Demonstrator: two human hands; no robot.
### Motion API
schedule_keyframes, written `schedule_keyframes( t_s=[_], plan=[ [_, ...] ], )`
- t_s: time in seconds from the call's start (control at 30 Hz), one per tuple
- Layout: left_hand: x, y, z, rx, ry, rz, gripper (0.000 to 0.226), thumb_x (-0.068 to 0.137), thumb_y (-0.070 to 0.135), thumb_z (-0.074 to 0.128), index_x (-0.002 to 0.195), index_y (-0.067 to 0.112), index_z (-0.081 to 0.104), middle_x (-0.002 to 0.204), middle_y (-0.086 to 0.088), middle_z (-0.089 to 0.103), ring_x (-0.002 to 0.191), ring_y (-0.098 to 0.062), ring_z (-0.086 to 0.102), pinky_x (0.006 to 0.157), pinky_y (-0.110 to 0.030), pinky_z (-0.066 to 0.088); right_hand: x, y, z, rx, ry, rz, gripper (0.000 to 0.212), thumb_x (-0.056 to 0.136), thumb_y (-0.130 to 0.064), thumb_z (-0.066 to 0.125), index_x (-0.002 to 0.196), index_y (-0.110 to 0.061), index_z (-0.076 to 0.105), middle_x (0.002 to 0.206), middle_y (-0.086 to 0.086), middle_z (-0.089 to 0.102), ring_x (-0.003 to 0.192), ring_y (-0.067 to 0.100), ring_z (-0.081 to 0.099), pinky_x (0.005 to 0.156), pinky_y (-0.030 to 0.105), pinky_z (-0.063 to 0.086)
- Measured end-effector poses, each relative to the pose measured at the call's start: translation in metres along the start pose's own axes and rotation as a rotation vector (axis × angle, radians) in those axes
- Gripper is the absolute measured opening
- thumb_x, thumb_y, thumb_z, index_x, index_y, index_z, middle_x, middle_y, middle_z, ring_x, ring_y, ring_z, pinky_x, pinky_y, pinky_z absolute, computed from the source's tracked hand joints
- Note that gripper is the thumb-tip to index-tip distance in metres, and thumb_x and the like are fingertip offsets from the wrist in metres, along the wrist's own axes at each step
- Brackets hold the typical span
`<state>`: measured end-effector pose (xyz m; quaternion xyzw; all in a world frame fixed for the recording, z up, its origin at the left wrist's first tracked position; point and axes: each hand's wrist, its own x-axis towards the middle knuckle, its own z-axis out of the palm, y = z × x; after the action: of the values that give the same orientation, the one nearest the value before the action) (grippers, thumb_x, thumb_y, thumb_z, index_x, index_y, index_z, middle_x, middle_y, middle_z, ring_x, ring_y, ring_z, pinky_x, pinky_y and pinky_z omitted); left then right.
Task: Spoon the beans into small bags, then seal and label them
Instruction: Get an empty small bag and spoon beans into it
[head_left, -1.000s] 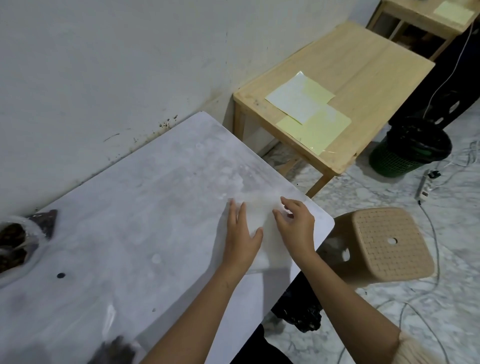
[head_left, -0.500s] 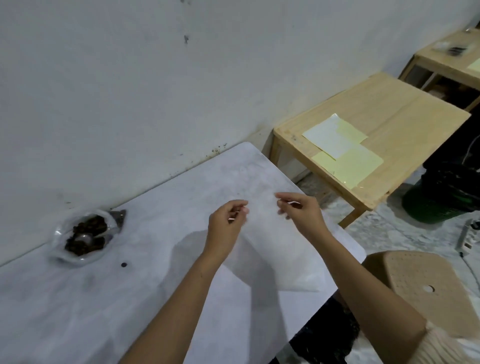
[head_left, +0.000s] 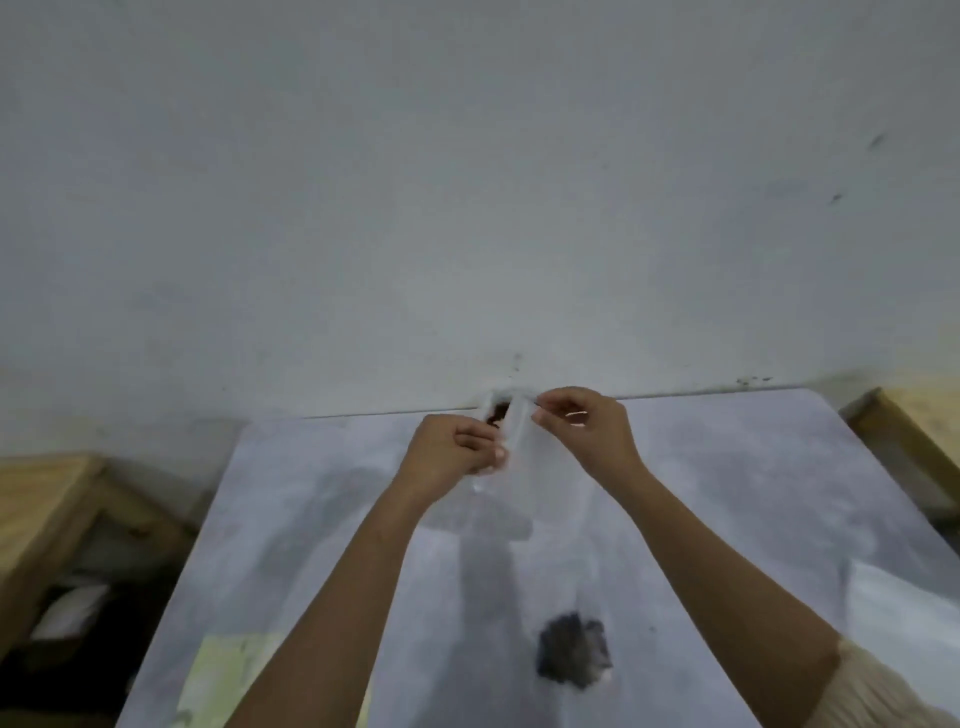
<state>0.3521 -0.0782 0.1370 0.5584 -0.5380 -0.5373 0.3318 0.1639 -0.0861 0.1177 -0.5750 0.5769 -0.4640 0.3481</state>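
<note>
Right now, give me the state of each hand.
Left hand: closed, pinching the clear bag at its top edge.
Right hand: closed, pinching the same bag's top edge.

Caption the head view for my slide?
Left hand and right hand pinch a clear bag by its top, over the grey table.

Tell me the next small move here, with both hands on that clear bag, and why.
Probably draw the hands apart to open the clear bag at its mouth. The left hand and right hand each pinch its top edge; it hangs flat and looks empty above the table, with the beans just behind it.
</note>
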Motion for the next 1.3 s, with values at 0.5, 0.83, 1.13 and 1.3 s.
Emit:
schedule_keyframes(
  t_s=[0.5,0.83,1.13,1.3],
  plan=[
    [-0.033,-0.046,-0.064,-0.033,0.25,0.016,0.019,0.062,0.0,0.084,0.078,0.003,0.072,0.067,-0.008,0.07,0.058,-0.009,0.068,0.058,-0.015,0.052,-0.026,-0.025,0.119,0.2,-0.114,0.147,0.017,0.078,-0.017,0.075,0.084,-0.005,0.065,0.075,0.011,0.067,0.065,0.019,0.067,0.07,0.035,0.059],
    [-0.025,-0.053,-0.043,-0.198,0.076,-0.019,0.007,0.075,0.004,0.076,0.08,0.006,0.072,0.071,-0.008,0.068,0.06,-0.009,0.064,0.06,-0.018,0.053,-0.021,-0.011,0.083,0.335,-0.24,0.223,0.012,0.087,-0.002,0.06,0.085,0.004,0.07,0.074,0.014,0.066,0.068,0.019,0.066,0.069,0.029,0.057],
    [-0.009,-0.063,-0.015,0.091,0.166,0.037,0.017,0.086,0.003,0.062,0.074,0.015,0.064,0.071,0.005,0.064,0.058,0.0,0.06,0.066,-0.013,0.05,-0.015,-0.003,0.072,0.213,-0.246,0.248,0.009,0.081,0.005,0.065,0.088,0.002,0.07,0.069,0.01,0.065,0.059,0.01,0.065,0.063,0.018,0.056],
    [-0.008,-0.062,0.005,0.209,0.243,0.119,0.01,0.091,0.006,0.056,0.085,0.007,0.065,0.07,0.001,0.061,0.06,-0.007,0.056,0.057,-0.01,0.043,-0.01,-0.004,0.066,0.049,-0.176,0.256,0.004,0.082,0.0,0.066,0.083,0.003,0.07,0.067,0.011,0.064,0.058,0.014,0.062,0.053,0.016,0.055]
  ],
)
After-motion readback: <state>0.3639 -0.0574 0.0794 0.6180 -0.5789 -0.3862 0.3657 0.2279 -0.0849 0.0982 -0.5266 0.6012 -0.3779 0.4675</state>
